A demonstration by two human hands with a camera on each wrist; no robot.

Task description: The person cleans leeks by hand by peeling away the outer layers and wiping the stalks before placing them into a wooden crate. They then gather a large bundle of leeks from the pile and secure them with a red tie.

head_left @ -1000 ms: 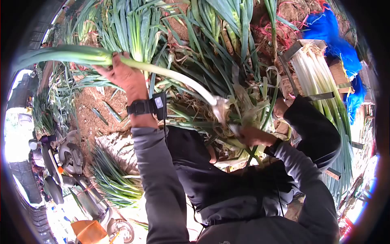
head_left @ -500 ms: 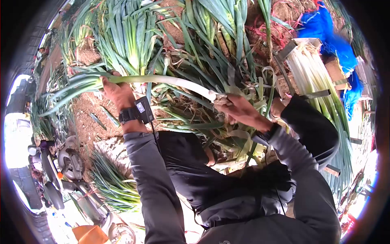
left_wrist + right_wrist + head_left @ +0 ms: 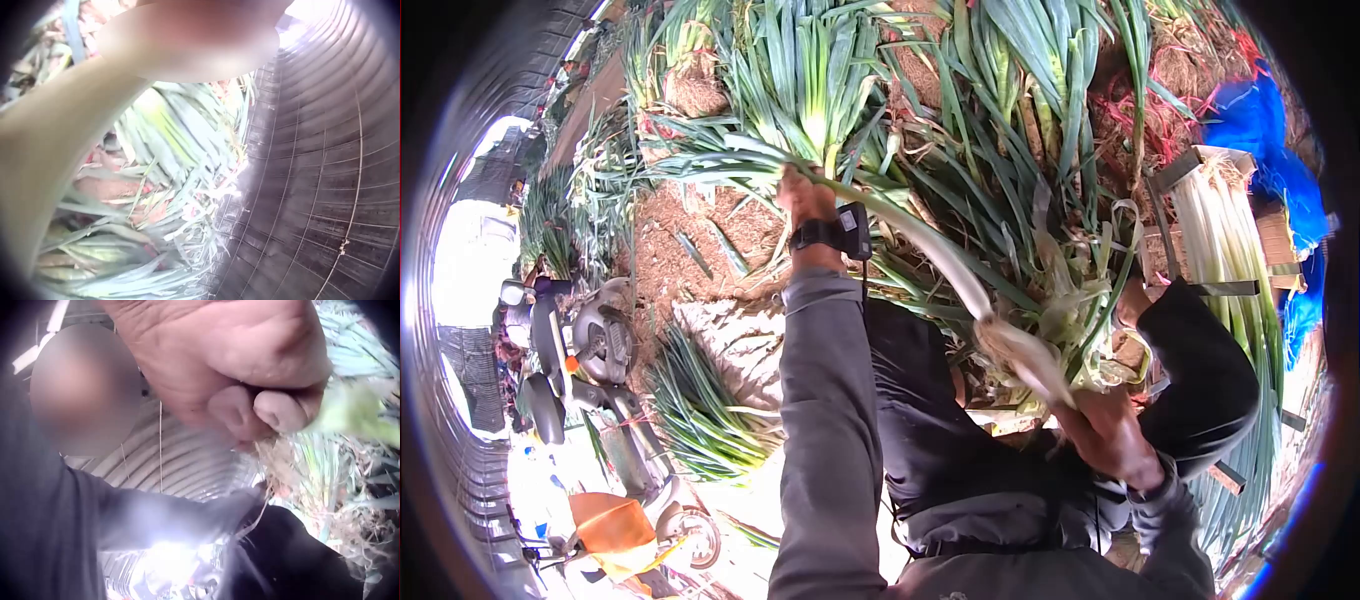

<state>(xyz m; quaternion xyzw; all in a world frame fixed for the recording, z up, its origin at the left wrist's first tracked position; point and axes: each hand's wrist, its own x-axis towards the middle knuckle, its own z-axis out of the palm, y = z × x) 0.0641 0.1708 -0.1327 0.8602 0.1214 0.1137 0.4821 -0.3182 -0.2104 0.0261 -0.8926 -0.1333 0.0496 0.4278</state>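
A long leek (image 3: pixel 940 250) slants across the head view, its green leaves to the left and its white end toward the person. My left hand (image 3: pixel 805 198) grips it just below the leaves. In the left wrist view the leek's pale stalk (image 3: pixel 69 112) passes close to the camera, blurred. A papery outer skin (image 3: pixel 1025 355) stretches from the white end down to my right hand (image 3: pixel 1105 432), which grips it near the lap. The right wrist view shows that hand with curled fingers (image 3: pixel 275 409) and thin root strands (image 3: pixel 269 469) hanging beneath.
Leek bundles (image 3: pixel 815 90) lie along the far side. Stripped skins (image 3: pixel 1070 300) heap before the knees. Trimmed leeks (image 3: pixel 1220 220) rest in a metal rack (image 3: pixel 1165 235) at the right, near blue netting (image 3: pixel 1300 190). More leeks (image 3: pixel 700 400) and a motorbike (image 3: pixel 605 335) are at the left.
The right hand has come up to the leek's root end, gripped there and pulled back toward the lap, drawing the outer skin with it. The head view has shifted, so the scene sits further right.
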